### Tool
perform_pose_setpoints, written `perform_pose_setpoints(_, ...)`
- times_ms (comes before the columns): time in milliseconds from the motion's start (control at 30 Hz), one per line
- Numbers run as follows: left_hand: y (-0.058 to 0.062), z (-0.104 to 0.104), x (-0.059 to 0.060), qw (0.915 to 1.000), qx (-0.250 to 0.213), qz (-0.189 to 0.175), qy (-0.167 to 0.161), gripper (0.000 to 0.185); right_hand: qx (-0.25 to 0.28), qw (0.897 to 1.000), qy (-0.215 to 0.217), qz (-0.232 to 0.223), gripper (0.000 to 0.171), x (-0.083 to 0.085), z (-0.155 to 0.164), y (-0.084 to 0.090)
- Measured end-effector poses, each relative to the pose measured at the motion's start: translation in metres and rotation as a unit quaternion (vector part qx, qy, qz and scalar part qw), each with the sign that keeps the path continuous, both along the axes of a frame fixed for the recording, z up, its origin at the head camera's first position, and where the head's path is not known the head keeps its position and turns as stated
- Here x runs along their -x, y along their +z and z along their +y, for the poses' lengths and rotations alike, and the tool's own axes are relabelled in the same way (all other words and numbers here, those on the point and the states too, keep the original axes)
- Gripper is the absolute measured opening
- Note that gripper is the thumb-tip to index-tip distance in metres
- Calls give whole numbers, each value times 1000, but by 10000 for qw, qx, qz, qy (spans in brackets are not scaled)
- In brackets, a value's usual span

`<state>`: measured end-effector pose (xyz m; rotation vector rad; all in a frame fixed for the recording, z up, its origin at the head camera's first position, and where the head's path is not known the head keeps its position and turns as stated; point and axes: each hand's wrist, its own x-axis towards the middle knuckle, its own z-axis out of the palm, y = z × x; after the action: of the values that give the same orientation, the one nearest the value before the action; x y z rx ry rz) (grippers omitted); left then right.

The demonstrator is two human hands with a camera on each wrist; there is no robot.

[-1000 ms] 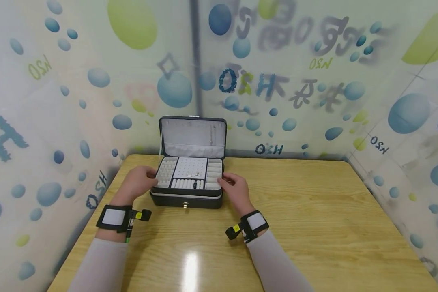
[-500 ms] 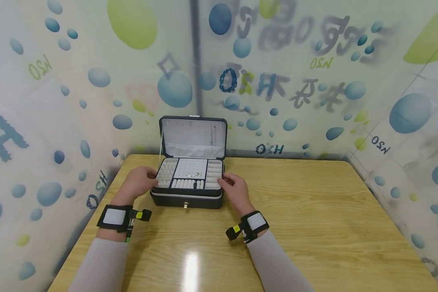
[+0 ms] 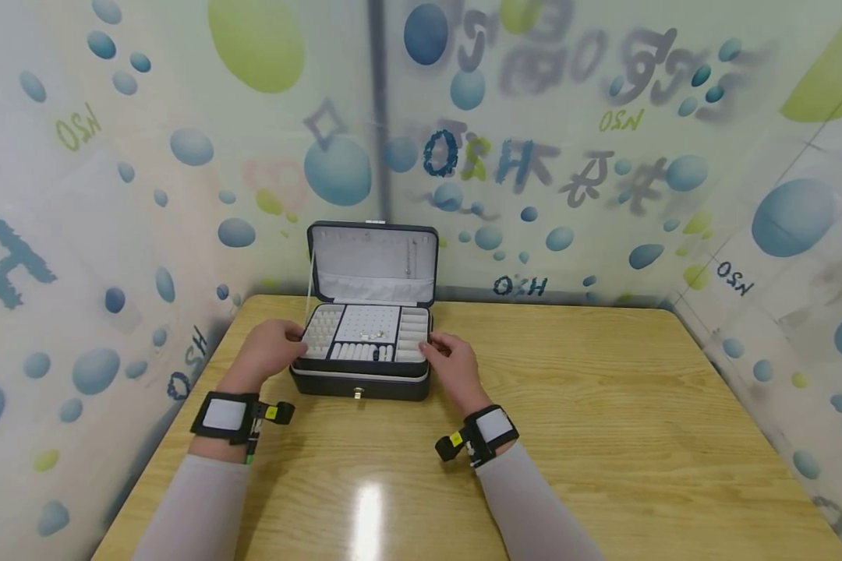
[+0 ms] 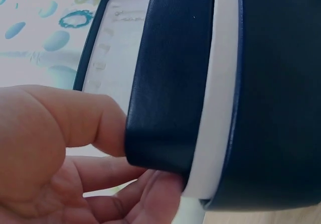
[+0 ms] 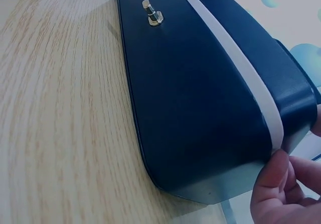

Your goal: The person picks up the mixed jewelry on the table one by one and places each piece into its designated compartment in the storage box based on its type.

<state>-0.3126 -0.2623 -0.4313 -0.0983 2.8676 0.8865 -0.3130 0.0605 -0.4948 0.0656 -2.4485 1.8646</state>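
Note:
A dark blue jewelry box [image 3: 393, 388] stands with its lid [image 3: 375, 265] raised, a chain hanging inside the lid. Its lift-out tray [image 3: 361, 368] has pale compartments, ring rolls and a dotted panel, with a few small pieces of jewelry in it. My left hand [image 3: 268, 348] pinches the tray's left corner; in the left wrist view, the thumb [image 4: 108, 126] lies at its upper edge and the fingers curl beneath. At the right end, my right hand [image 3: 456, 366] grips the tray, a fingertip [image 5: 276, 171] at the white inner rim. A white band shows between tray and box.
The box stands toward the back left of a wooden table [image 3: 603, 421]. Behind it is a patterned curtain wall [image 3: 568, 257]. A gold-coloured clasp [image 5: 154, 15] juts from the box front. A thin support strap [image 3: 310, 276] joins lid and box on the left.

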Motion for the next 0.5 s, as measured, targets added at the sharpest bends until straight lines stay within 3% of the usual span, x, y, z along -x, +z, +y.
perform_pose_setpoints(500,-3,3,1,9999,106,44,98,48,-328,9993,-66,140,37,0,-1,-1)
